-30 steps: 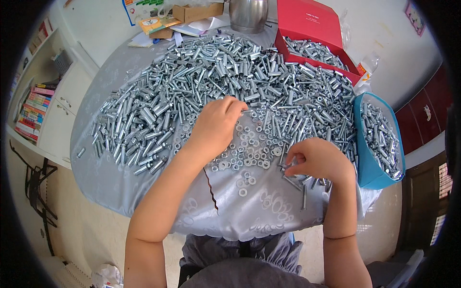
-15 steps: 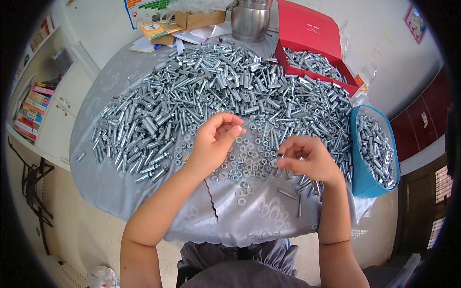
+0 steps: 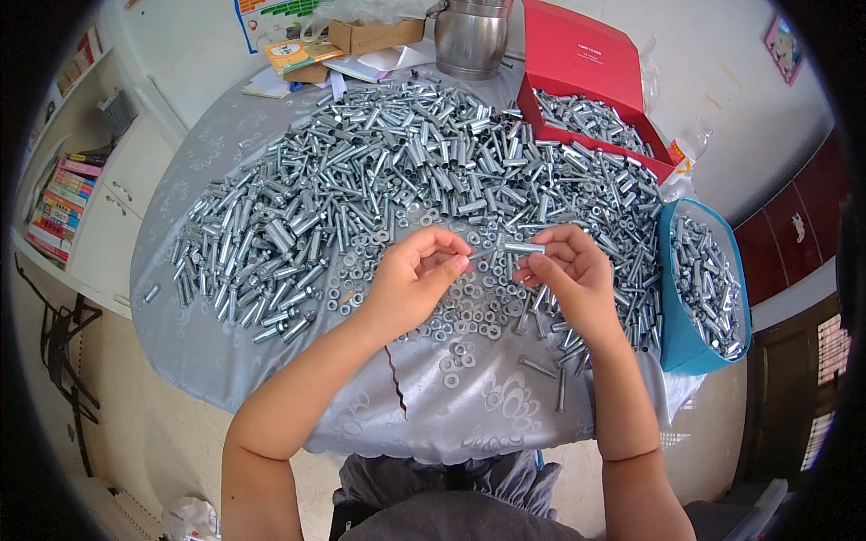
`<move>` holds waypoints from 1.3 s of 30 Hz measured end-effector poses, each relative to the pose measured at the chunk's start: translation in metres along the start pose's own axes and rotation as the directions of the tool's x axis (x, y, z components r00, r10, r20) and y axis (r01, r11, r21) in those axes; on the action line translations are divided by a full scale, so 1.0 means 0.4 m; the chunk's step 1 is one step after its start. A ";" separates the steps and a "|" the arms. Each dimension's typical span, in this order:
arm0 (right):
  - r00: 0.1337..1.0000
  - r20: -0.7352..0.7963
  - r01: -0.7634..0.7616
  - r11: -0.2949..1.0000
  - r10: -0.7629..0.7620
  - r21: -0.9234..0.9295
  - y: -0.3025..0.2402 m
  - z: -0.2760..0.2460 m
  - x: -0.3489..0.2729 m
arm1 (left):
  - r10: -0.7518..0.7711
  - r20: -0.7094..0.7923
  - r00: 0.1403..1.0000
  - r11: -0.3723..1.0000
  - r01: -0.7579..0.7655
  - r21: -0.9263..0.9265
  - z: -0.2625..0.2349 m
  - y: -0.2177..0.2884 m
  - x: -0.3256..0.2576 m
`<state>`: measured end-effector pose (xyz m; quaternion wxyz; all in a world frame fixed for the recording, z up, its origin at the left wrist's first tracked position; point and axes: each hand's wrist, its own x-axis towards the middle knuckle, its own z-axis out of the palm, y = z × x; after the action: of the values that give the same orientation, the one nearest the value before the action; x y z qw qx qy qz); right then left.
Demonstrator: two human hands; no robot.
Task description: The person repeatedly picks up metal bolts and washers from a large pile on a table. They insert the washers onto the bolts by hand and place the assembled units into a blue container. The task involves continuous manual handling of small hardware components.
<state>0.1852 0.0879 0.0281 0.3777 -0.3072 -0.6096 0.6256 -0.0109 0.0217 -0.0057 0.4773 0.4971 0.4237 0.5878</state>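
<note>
Over the middle of the table my left hand (image 3: 417, 281) is closed, pinching a thin metal bolt (image 3: 482, 255) that points right. Facing it, my right hand (image 3: 577, 275) grips a short silvery metal sleeve (image 3: 523, 248) between thumb and fingers. The bolt's tip and the sleeve lie close together; whether they touch I cannot tell. Beneath both hands is a spread of loose washers and nuts (image 3: 469, 311). Behind it rises a wide heap of metal sleeves and bolts (image 3: 397, 153). Two single bolts (image 3: 550, 374) lie near my right forearm.
A blue fabric bin (image 3: 672, 298) full of bolts stands at the right edge. Farther back are an open red box (image 3: 586, 45) with more metal parts, a steel pot (image 3: 471, 41), and papers with a cardboard box (image 3: 374, 36). A grey cloth (image 3: 207, 352) covers the table.
My right hand has risen from the parts and turned, now showing a sleeve in its fingers. My left hand has come slightly lower and right, its bolt now visible.
</note>
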 end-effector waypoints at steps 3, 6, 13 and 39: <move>1.000 0.010 0.015 0.998 -0.015 -0.065 -0.003 0.007 -0.006 | -0.002 0.028 1.000 1.000 0.002 0.001 0.008 -0.006 -0.004; 0.999 0.030 0.033 0.995 -0.031 -0.093 -0.006 0.006 -0.004 | 0.028 0.009 1.000 1.000 -0.028 0.008 0.003 -0.003 -0.002; 0.999 0.048 0.009 0.996 -0.004 -0.090 -0.007 0.004 -0.005 | 0.014 -0.007 1.000 0.995 -0.014 0.095 -0.001 0.001 -0.003; 0.979 0.192 -0.071 0.997 0.064 0.029 0.040 0.054 -0.032 | 0.076 0.069 0.995 0.969 -0.090 0.232 0.043 0.013 -0.057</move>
<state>0.1721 0.0661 0.0126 0.3013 -0.2596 -0.6209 0.6755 0.0065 -0.0012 -0.0022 0.4024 0.5846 0.4545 0.5383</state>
